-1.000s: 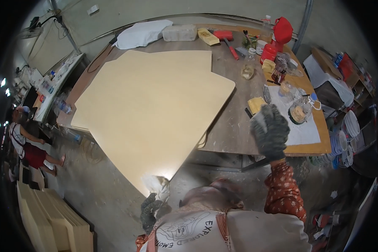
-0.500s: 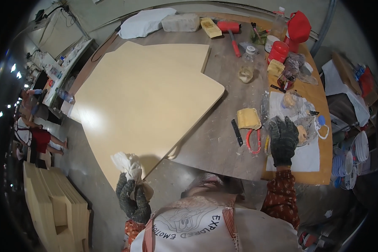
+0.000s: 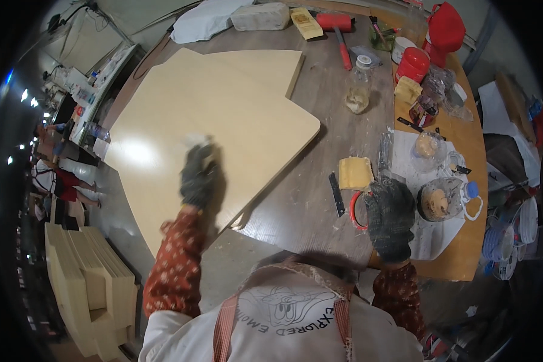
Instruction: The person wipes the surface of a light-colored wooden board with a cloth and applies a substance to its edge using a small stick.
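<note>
My left hand (image 3: 198, 178), in a dark knit glove, is over the middle of a large pale wood-toned panel (image 3: 235, 120) with an angular notched outline. A crumpled white cloth (image 3: 194, 140), blurred by motion, is gripped at its fingertips against the surface. My right hand (image 3: 391, 218), gloved alike, rests at the table's right part, beside a red loop-shaped handle (image 3: 355, 212) that it partly covers. Its fingers are dark and hard to make out. Just beyond that hand lie a yellow sponge-like block (image 3: 356, 173) and a thin black strip (image 3: 336, 194).
A clear bottle (image 3: 358, 90), a red mallet (image 3: 338, 27) and a red jar (image 3: 412, 63) stand or lie farther back. Right of my right hand, a tub with tan paste (image 3: 439, 199) sits on white paper. Panels (image 3: 90, 283) are stacked at lower left; people are beyond.
My left hand has moved forward from the panel's near edge to its middle with the cloth. My right hand has shifted left and nearer, partly over the red loop.
</note>
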`<action>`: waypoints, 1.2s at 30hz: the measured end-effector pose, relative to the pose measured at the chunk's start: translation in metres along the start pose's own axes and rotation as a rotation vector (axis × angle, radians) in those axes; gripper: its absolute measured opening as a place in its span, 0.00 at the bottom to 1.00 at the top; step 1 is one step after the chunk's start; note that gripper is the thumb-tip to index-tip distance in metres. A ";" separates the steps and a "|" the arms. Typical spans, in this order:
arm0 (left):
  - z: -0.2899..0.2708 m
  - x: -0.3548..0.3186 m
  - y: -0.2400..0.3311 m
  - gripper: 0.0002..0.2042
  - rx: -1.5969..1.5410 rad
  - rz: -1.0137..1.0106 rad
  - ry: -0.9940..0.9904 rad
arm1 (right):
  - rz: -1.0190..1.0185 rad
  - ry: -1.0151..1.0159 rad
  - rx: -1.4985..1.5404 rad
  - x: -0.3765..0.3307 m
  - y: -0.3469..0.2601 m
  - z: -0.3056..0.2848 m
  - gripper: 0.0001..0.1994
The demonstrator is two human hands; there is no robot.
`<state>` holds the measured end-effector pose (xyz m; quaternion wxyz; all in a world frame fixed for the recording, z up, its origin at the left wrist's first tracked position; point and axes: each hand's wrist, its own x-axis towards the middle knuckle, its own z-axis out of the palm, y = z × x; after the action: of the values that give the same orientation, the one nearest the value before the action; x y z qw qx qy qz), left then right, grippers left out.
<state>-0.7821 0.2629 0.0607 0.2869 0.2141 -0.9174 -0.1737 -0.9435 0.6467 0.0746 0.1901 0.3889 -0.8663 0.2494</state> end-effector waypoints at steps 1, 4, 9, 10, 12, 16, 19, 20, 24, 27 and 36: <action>0.016 0.019 0.012 0.15 -0.008 0.072 -0.061 | 0.002 0.012 0.006 -0.002 -0.004 -0.002 0.15; 0.077 0.047 0.064 0.15 -0.147 0.390 -0.094 | 0.208 -0.021 -0.180 -0.012 -0.011 -0.004 0.17; 0.128 -0.013 0.131 0.14 -1.363 0.175 -0.786 | 0.260 -0.157 -0.260 -0.026 0.019 0.002 0.19; 0.129 -0.029 0.131 0.17 -1.635 -0.005 -0.956 | 0.319 -0.221 -0.182 -0.031 0.025 0.006 0.20; 0.126 -0.027 0.119 0.21 -1.915 0.020 -0.926 | 0.177 -0.385 -0.274 -0.039 0.044 0.011 0.23; 0.031 0.090 0.075 0.22 -1.468 0.384 -0.402 | 0.536 -0.157 0.019 -0.034 0.029 -0.001 0.24; -0.023 0.129 -0.030 0.15 -0.785 -0.050 -0.203 | 0.386 -0.239 0.151 -0.009 0.017 0.002 0.23; -0.028 0.132 -0.052 0.15 -0.657 -0.172 -0.182 | 0.323 -0.251 0.072 -0.007 0.019 0.006 0.22; -0.001 0.131 -0.115 0.28 0.164 -0.126 -0.144 | 0.293 -0.423 -0.107 0.014 0.008 0.004 0.19; 0.022 0.138 -0.119 0.34 0.230 -0.024 -0.016 | 0.276 -0.370 -0.207 0.012 0.007 0.011 0.20; 0.089 0.080 0.004 0.21 -0.412 0.907 -0.125 | 0.349 0.054 -0.272 0.027 0.003 -0.005 0.31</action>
<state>-0.8961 0.2437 0.0298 0.3141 -0.2781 -0.8803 -0.2216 -0.9619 0.6354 0.0923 0.2181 0.1969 -0.9407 0.1695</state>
